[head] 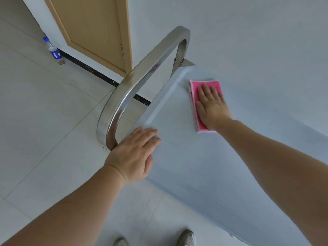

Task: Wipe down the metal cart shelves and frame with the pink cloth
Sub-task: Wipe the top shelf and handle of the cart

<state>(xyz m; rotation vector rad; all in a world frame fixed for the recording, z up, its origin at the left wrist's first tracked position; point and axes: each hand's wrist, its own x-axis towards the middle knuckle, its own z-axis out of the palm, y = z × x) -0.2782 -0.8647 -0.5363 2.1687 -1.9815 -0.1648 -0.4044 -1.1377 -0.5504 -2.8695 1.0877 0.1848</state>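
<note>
With my right hand point(212, 105) flat on the pink cloth point(195, 96) and left hand point(134, 153) flat steadying the top shelf point(186, 174), I should press evenly, overlapping strokes toward the handle point(142, 68).

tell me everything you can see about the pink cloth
The pink cloth is a folded rectangle of textured fabric with a pale, whitish trim along its edges. It lies flat on the cart's top shelf, near the end with the curved metal handle. The right hand rests flat on it, fingers straight, covering much of its surface. Nothing else touches it.
</note>
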